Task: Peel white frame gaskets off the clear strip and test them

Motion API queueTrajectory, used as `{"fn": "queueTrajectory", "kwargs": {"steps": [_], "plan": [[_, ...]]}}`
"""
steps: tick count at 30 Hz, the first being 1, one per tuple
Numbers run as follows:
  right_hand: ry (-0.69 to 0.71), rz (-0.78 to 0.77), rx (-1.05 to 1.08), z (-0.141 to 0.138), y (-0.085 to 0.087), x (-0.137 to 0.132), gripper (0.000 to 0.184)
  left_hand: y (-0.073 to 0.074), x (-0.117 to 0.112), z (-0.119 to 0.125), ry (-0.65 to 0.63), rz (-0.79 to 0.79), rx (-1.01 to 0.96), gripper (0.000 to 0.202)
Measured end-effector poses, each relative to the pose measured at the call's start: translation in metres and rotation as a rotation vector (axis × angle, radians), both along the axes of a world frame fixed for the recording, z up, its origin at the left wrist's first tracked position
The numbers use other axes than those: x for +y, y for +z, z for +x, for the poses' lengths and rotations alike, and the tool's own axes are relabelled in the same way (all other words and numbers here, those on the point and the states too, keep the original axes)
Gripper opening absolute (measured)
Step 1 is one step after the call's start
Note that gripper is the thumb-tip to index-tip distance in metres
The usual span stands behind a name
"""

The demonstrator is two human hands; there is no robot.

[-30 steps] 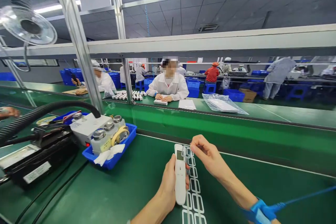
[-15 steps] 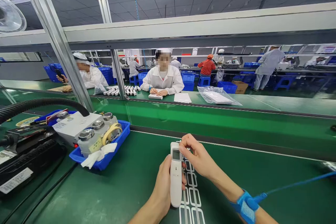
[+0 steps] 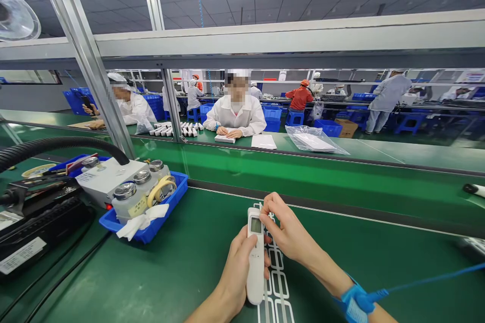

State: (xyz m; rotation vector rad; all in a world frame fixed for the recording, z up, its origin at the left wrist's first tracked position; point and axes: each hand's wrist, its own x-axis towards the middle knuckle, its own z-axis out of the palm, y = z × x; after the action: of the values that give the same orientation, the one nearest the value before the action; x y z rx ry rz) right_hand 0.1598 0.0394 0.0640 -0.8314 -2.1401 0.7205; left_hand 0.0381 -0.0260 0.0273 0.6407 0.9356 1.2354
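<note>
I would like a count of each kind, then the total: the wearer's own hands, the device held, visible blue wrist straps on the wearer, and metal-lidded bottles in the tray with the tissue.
Left hand and right hand: 2
Device: 1
Wrist strap: 1
Bottles: 3
Total: 7

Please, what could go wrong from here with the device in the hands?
The right hand is at the edge of the screen, so it might smudge it. The left hand holds the device in front of white frames; lowering it could shift them. The blue cord on the right wrist strap might snag.
</note>
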Motion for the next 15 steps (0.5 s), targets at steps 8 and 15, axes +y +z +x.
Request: {"fn": "queueTrajectory", "kwargs": {"steps": [8,15], "plan": [[-0.091,0.196,-0.099,-0.001,-0.002,-0.005,0.022,-0.007,0.001,0.0,0.018,0.101,0.165,0.036],[-0.064,-0.109,0.063,0.006,-0.003,0.009,0.013,0.0,0.001,-0.004,-0.028,0.106,0.226,0.037]]}}
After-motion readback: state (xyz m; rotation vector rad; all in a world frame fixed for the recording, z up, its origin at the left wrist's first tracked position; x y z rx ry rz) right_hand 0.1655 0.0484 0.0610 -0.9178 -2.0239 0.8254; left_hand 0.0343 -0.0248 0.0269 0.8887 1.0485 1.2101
